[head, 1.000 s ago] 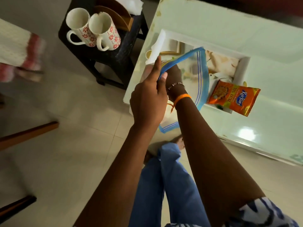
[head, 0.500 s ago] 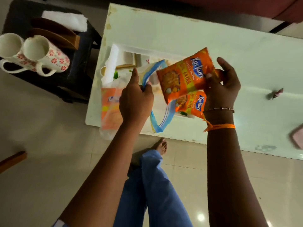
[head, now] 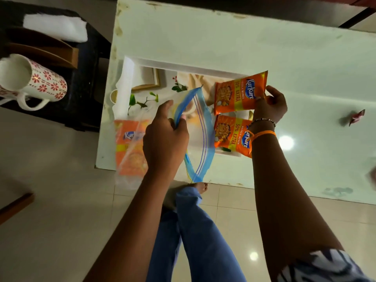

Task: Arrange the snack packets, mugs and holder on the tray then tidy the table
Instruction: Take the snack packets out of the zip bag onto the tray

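My left hand point(head: 164, 139) grips the blue rim of a clear zip bag point(head: 200, 135), held open above the table's near edge. One orange snack packet point(head: 130, 149) shows through the bag's plastic. My right hand point(head: 269, 103) holds a second orange snack packet point(head: 240, 92) low over the white tray point(head: 183, 67). A third orange packet point(head: 232, 137) lies on the tray's near right corner. A red-flowered white mug point(head: 34, 80) and a brown wooden holder point(head: 46, 53) stand on the black side table point(head: 85, 82) at the left.
The tray rests on a pale glass-topped table point(head: 264, 43). A small red wrapper point(head: 357, 117) lies on the table at the right. White folded tissue point(head: 55, 27) sits behind the holder. My legs in blue trousers point(head: 195, 231) are below the table edge.
My right hand drew an orange packet out of the zip bag, lifted it, then lowered it to the tray beside the first packet. My left hand kept hold of the bag.
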Demonstrator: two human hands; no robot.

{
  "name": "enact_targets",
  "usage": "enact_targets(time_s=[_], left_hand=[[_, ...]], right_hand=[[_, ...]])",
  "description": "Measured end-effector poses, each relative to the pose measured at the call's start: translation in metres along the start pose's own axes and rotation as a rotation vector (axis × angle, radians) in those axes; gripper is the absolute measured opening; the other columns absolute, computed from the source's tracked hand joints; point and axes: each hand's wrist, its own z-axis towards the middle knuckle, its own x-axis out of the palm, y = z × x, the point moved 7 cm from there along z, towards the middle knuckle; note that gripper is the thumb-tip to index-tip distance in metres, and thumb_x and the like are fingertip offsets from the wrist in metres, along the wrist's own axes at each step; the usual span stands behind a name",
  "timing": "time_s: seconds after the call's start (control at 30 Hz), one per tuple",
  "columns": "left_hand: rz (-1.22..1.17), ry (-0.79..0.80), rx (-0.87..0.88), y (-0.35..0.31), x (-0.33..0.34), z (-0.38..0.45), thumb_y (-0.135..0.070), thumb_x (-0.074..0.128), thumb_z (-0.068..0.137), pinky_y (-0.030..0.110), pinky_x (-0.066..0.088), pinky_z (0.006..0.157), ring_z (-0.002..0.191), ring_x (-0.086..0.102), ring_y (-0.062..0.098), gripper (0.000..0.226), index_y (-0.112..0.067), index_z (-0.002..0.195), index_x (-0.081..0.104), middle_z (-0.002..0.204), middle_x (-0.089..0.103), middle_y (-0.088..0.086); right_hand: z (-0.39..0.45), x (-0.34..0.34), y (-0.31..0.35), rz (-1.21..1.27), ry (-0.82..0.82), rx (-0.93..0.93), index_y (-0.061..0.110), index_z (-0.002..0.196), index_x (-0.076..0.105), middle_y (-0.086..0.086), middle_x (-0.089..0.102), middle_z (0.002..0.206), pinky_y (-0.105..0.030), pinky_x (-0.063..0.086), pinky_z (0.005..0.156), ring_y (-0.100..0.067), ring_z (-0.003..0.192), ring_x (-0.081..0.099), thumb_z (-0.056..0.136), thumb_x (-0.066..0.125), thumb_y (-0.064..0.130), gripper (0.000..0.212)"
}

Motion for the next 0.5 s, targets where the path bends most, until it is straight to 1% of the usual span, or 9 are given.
enact_targets(time_s=[0.07,0.13,0.2,0.23,0.3,0.37,0.43,0.47,0.5], left_hand=[[-0.003,-0.007,0.008,0.004,-0.004,-0.001,-0.029,0.055,0.089,0.024,0.035,0.050,0.050,0.047,0.007,0.041,-0.020,0.128,0.050,0.051,0.046,-0.009],[-0.007,-0.016,0.019,0.007,-0.011,-0.003,-0.029,0.056,0.088,0.023,0.033,0.049,0.045,0.042,0.007,0.039,-0.017,0.126,0.053,0.047,0.040,-0.008],[-0.044,-0.009,0.018,0.010,-0.019,-0.006,-0.026,0.056,0.088,0.022,0.034,0.050,0.045,0.042,0.008,0.039,-0.016,0.126,0.054,0.046,0.040,-0.008],[-0.067,-0.002,0.014,0.013,-0.024,-0.007,-0.024,0.055,0.089,0.020,0.036,0.051,0.047,0.045,0.007,0.039,-0.017,0.127,0.053,0.048,0.042,-0.009],[-0.112,0.002,0.007,0.021,-0.037,-0.010,-0.023,0.053,0.090,0.011,0.041,0.057,0.057,0.054,0.001,0.039,-0.020,0.129,0.052,0.057,0.051,-0.013],[-0.181,-0.013,-0.008,0.028,-0.051,-0.015,-0.022,0.052,0.091,0.000,0.040,0.058,0.064,0.056,-0.013,0.039,-0.022,0.130,0.051,0.066,0.052,-0.022],[-0.247,-0.014,-0.020,0.037,-0.067,-0.020,-0.021,0.052,0.092,-0.002,0.040,0.059,0.065,0.053,-0.021,0.038,-0.021,0.130,0.051,0.070,0.050,-0.027],[-0.278,-0.010,-0.023,0.040,-0.075,-0.024,-0.022,0.052,0.092,0.000,0.042,0.062,0.067,0.054,-0.021,0.038,-0.022,0.130,0.050,0.073,0.053,-0.027],[-0.307,-0.003,-0.023,0.043,-0.081,-0.027,-0.023,0.051,0.092,0.003,0.045,0.067,0.074,0.057,-0.018,0.039,-0.022,0.131,0.050,0.082,0.059,-0.024]], right_hand=[[-0.001,-0.003,0.003,-0.127,-0.011,-0.021,0.008,0.109,0.063,-0.005,0.057,0.089,-0.015,0.047,0.067,-0.014,0.080,0.054,0.078,0.059,0.003,0.031],[-0.005,-0.008,0.007,-0.227,-0.005,-0.035,0.009,0.111,0.060,-0.009,0.058,0.103,-0.022,0.047,0.085,-0.020,0.095,0.058,0.080,0.059,0.006,0.031],[-0.017,-0.014,0.021,-0.307,0.001,-0.116,0.008,0.113,0.058,-0.007,0.049,0.109,-0.015,0.039,0.086,-0.021,0.108,0.055,0.078,0.059,0.003,0.035],[-0.027,-0.016,0.031,-0.320,0.000,-0.173,0.007,0.112,0.057,-0.007,0.047,0.109,-0.014,0.038,0.085,-0.020,0.107,0.055,0.077,0.060,0.002,0.036],[-0.059,-0.017,0.055,-0.281,0.043,-0.280,0.003,0.108,0.058,-0.012,0.055,0.106,-0.021,0.045,0.084,-0.018,0.093,0.056,0.077,0.058,0.002,0.031],[-0.099,-0.006,0.073,-0.183,0.266,-0.330,0.001,0.095,0.061,-0.015,0.064,0.090,-0.029,0.052,0.077,-0.017,0.077,0.061,0.080,0.054,-0.002,0.017],[-0.157,0.018,0.076,-0.077,0.706,-0.230,0.001,0.092,0.062,-0.013,0.062,0.077,-0.024,0.056,0.066,-0.008,0.062,0.065,0.085,0.046,-0.009,0.020],[-0.189,0.031,0.070,-0.095,0.923,-0.157,-0.002,0.095,0.062,-0.015,0.063,0.079,-0.019,0.056,0.065,-0.005,0.061,0.066,0.088,0.041,-0.012,0.024],[-0.215,0.041,0.059,-0.203,1.086,-0.109,-0.006,0.100,0.061,-0.020,0.064,0.088,-0.020,0.056,0.070,-0.008,0.070,0.068,0.090,0.039,-0.011,0.025]])
